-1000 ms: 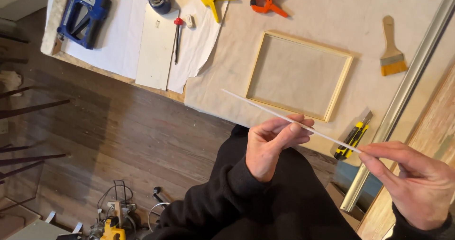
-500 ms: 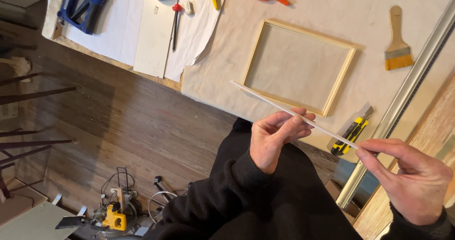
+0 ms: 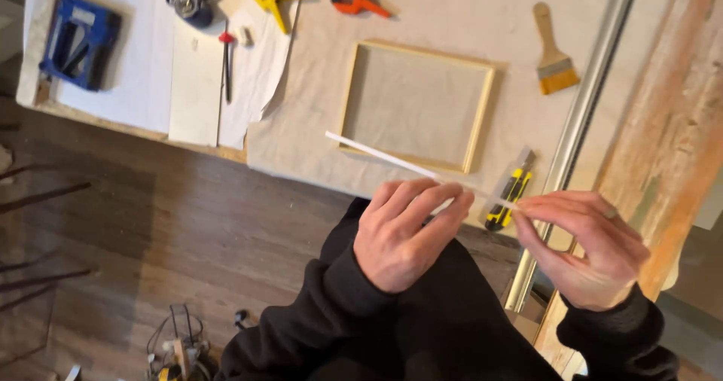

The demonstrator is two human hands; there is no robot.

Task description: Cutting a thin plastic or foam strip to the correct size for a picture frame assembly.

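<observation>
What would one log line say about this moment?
left hand: pinching thin white strip | right hand: pinching strip's other end | strip: held above wooden frame | nearby: yellow utility knife, paintbrush

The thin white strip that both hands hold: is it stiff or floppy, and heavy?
The white strip is probably light: fingertips of the left hand and right hand carry it. Its free end stays straight, suggesting some stiffness. Being so thin, it may snap.

A single head-worn camera looked steeply down from above the person's chest. It sat close to the left hand [image 3: 403,234] and right hand [image 3: 584,249], faced the cloth-covered surface [image 3: 467,19] beyond them, and took in the wooden floor [image 3: 151,223] past the surface's near edge.
</observation>
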